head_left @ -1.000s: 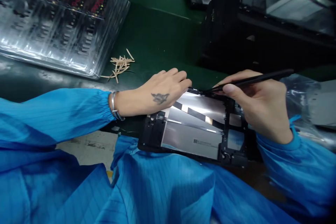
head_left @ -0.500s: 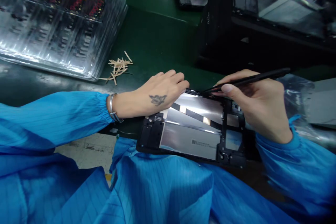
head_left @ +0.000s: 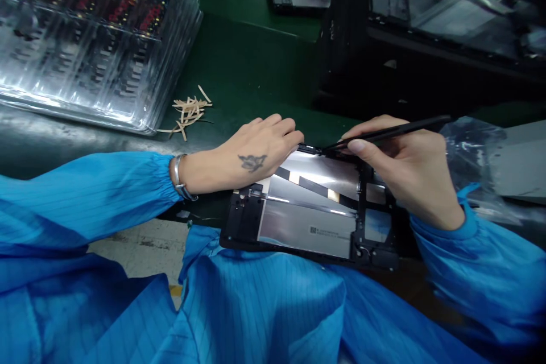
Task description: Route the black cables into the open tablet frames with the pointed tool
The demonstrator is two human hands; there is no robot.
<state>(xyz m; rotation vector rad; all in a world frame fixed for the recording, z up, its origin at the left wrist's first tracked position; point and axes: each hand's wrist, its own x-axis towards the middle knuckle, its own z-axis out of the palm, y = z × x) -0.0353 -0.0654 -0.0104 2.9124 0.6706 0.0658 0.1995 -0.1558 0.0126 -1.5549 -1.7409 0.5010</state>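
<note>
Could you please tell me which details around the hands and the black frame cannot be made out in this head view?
- Tip of the black tool: where it meets the black frame, too small and dark.
- Left hand fingertips: curled over the frame's far edge, hidden.
- Label on the silver panel: print too small.
- Parts in the clear trays: blurred by glare.
- Right hand: covers the frame's right corner.

The light comes from above and it is cool and a bit dim. The clear plastic trays [head_left: 94, 40] at the top left shine with white glare. The shiny metal plate [head_left: 315, 205] in the middle has bright streaks of light on it. The far right top is dark and hard to see. The green tabletop [head_left: 256, 68] looks deep and shadowy. The corners are blurry and bent, and the blue sleeves [head_left: 85, 205] look smeared at the edges.
</note>
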